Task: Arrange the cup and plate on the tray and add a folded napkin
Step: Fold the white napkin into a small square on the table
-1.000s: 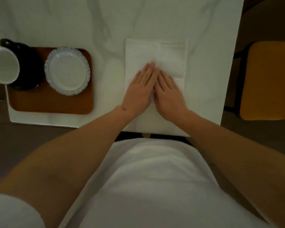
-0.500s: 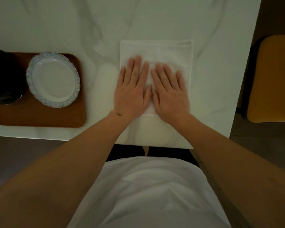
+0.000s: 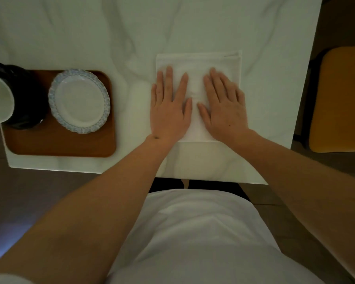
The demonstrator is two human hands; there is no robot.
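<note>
The big white table [image 3: 193,27] fills most of what I can see from here. At 3 o'clock, off its edge, stands a yellow chair [image 3: 340,99]. At 9 o'clock on the table sits the brown tray [image 3: 59,144]. On the tray, the black cup [image 3: 23,99] with its white inside stands on the far left, partly cut off by the edge of the view. The plate [image 3: 79,100], white with a blue frilly rim, lies just beside the cup, toward the middle of the table. So I think the cup and plate part is done.

In the middle of the table lies the white napkin [image 3: 197,60]. It looks folded at least once, since layered edges show at its 1 o'clock corner. The left hand [image 3: 169,107] and the right hand [image 3: 223,107] both lie flat on it, palms down, fingers spread wide. They hold nothing; they just press the cloth. The hands sit side by side with a strip of napkin showing between them.

I think the napkin is being smoothed or creased now. It may need another fold. It is not yet on the tray, well apart from it, so that step is left.
</note>
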